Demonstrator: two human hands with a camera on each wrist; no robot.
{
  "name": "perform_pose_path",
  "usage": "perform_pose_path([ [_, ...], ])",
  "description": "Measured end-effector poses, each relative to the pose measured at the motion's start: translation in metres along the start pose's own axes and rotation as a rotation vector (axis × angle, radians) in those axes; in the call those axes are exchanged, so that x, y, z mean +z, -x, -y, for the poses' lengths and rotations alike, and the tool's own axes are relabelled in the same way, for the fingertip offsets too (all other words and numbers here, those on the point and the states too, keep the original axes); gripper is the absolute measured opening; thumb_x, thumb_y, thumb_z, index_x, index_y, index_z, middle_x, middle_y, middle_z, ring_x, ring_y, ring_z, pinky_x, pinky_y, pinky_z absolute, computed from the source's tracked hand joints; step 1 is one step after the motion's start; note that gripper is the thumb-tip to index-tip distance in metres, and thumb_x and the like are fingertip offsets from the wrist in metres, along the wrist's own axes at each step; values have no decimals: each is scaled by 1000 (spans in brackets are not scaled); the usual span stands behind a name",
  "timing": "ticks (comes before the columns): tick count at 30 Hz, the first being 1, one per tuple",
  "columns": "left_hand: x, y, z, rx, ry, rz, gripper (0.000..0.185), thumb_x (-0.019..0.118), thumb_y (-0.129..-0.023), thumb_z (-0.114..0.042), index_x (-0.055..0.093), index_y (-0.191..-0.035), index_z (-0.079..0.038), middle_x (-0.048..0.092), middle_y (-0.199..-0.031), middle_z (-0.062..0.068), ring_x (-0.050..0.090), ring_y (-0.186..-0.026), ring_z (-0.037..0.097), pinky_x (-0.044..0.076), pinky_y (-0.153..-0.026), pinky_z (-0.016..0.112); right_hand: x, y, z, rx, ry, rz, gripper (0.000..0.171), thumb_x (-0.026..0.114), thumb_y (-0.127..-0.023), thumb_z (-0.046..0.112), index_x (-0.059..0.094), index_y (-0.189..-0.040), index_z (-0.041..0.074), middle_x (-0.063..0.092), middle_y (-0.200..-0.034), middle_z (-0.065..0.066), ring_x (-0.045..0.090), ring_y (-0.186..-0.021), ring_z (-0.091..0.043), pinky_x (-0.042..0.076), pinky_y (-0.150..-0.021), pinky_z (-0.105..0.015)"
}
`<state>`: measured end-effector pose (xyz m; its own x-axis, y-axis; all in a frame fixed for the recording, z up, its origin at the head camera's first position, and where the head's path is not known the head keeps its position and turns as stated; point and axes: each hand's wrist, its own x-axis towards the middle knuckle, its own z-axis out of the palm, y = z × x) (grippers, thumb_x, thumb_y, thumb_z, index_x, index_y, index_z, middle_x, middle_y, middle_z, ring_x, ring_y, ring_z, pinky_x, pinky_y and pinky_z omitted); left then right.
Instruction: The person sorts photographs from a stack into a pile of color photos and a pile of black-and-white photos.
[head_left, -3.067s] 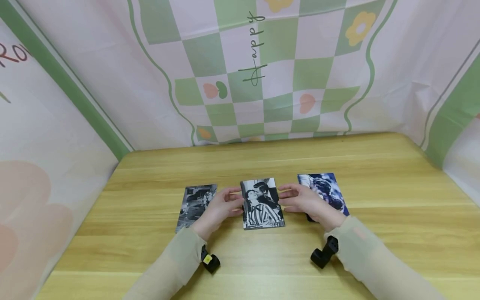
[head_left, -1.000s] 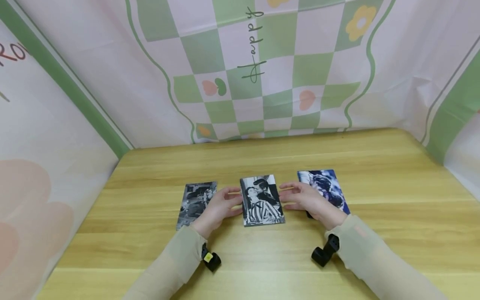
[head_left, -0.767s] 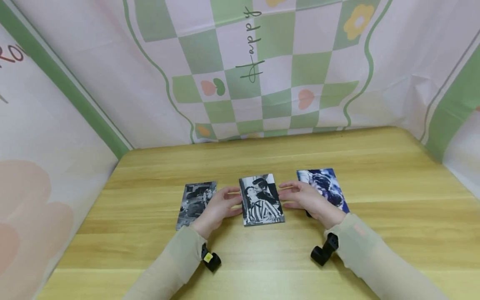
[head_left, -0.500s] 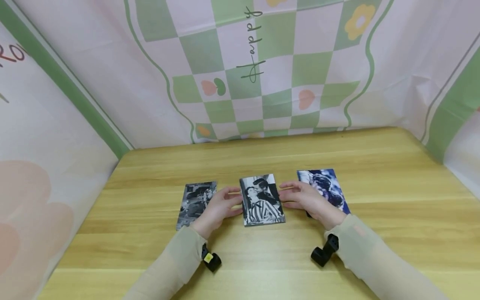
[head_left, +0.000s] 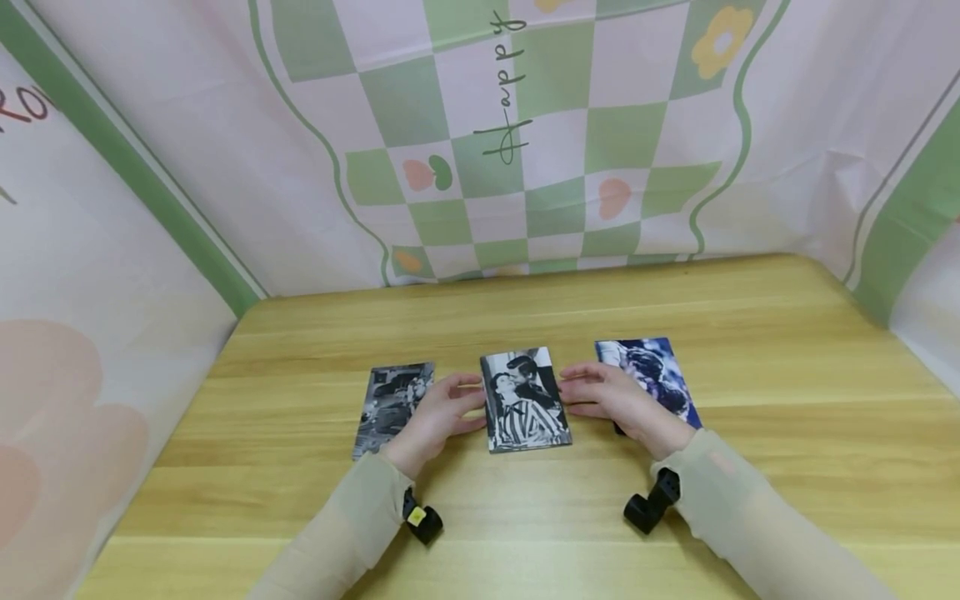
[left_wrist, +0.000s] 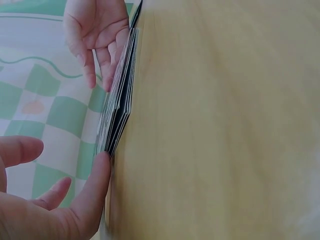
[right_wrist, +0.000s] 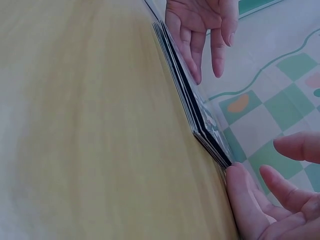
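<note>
A stack of black-and-white photos (head_left: 522,400), a couple on top, lies on the wooden table (head_left: 525,317). My left hand (head_left: 442,410) rests against its left edge and my right hand (head_left: 603,398) against its right edge, fingers straight, neither curled around it. In the left wrist view the stack (left_wrist: 117,105) shows edge-on as several cards, with my left hand (left_wrist: 75,205) touching its near corner and the right hand (left_wrist: 97,35) at the far side. The right wrist view mirrors this: stack (right_wrist: 195,110), right hand (right_wrist: 260,205), left hand (right_wrist: 200,30).
A black-and-white photo (head_left: 390,404) lies left of the stack, partly under my left hand. A blue-toned photo (head_left: 652,371) lies to the right, partly behind my right hand. Checkered green-and-pink cloth (head_left: 510,133) walls the table at back and sides.
</note>
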<state>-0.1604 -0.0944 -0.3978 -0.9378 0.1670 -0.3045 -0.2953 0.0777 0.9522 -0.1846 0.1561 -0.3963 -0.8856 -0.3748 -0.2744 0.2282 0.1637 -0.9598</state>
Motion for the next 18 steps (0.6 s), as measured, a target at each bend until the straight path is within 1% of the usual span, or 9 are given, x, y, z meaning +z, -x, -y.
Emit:
perform_pose_path([
  [8,0,1,-1,-2,13,-8,42,52,-95,-8,43,-134,7,47,-132,26,56,-115,34,55,-91,38,1,-2,0,-2,6,-2,45,51,-95,8,38,-131,-15,49,-128,-31,62,-97,-14,55,-92,-34],
  [12,-1,2,-1,0,17,-11,43,52,-96,-8,42,-134,7,46,-133,27,55,-116,35,54,-92,39,1,-2,0,5,13,-12,45,51,-95,8,38,-132,-14,48,-130,-32,62,-102,-17,54,-93,-35],
  [18,-2,2,-1,6,28,-20,42,52,-96,-8,42,-134,7,47,-132,26,55,-115,34,55,-92,39,1,-2,-1,11,5,-30,46,50,-96,10,36,-133,-13,47,-134,-31,60,-109,-21,52,-96,-33],
])
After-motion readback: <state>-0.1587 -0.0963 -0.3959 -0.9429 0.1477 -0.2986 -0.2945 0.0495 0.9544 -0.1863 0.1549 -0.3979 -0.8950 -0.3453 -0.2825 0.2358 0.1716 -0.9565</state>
